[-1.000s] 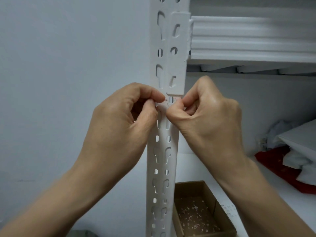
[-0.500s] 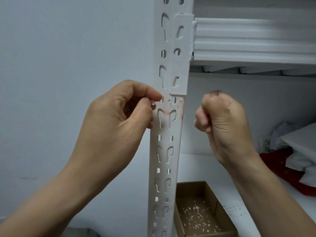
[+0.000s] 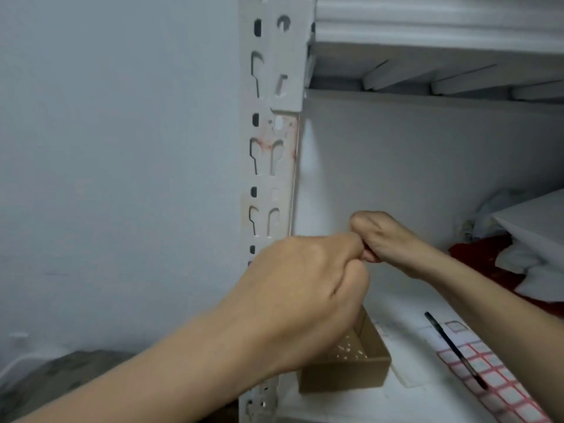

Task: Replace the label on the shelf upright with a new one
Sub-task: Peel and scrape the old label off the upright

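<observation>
The white slotted shelf upright point(image 3: 268, 166) stands in the middle, with reddish label residue point(image 3: 276, 141) below its bracket. My left hand point(image 3: 305, 288) and my right hand point(image 3: 384, 239) have dropped below that spot and meet fingertip to fingertip above a small cardboard box point(image 3: 345, 374). Both have curled fingers. My left fingers stay pinched as they were on a peeled label scrap, which is too small to see now. A sheet of red-bordered blank labels point(image 3: 494, 380) lies on the shelf at lower right, with a black pen point(image 3: 451, 346) across it.
White specks of paper lie in the box. A red cloth point(image 3: 476, 254) and white sheets point(image 3: 534, 227) are piled at the right of the shelf. The upper shelf beam point(image 3: 427, 35) runs overhead. A plain grey wall point(image 3: 122, 178) fills the left.
Both hands left the upright and moved down and right until they met over the box. The view tilted down, bringing the label sheet and the pen into sight.
</observation>
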